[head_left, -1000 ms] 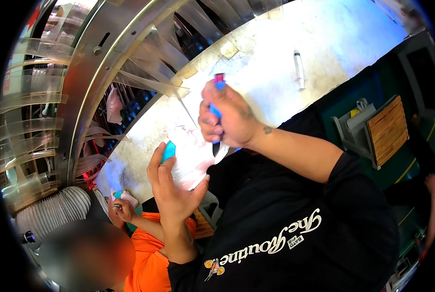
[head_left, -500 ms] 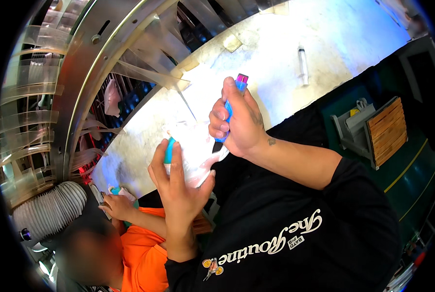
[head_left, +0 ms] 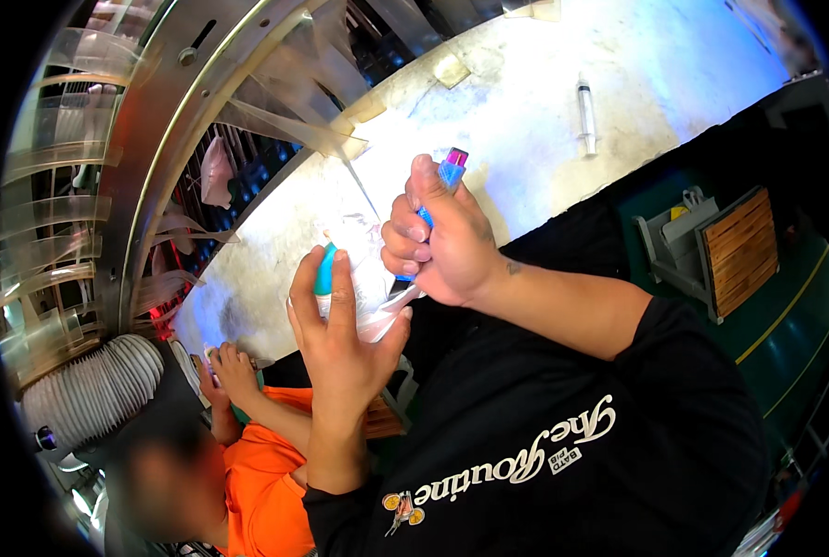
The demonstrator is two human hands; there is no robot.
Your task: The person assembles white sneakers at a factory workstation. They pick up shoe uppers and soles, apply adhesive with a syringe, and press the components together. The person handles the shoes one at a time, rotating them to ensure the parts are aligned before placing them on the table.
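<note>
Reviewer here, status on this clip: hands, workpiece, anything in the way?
Right hand closed around blue, pink-ended tool. Left hand holding white-and-teal piece beside it. Syringe lying apart on table, seemingly not in the way.

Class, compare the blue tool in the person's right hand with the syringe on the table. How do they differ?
Position: the blue tool is gripped in the right hand, while the syringe lies on the table.
Colour: the blue tool has a pinkish-purple end; the syringe looks mostly clear, with a dark part near one end.
Visibility: the hand partly covers the blue tool; the syringe is uncovered.
Both look long and narrow.
</note>
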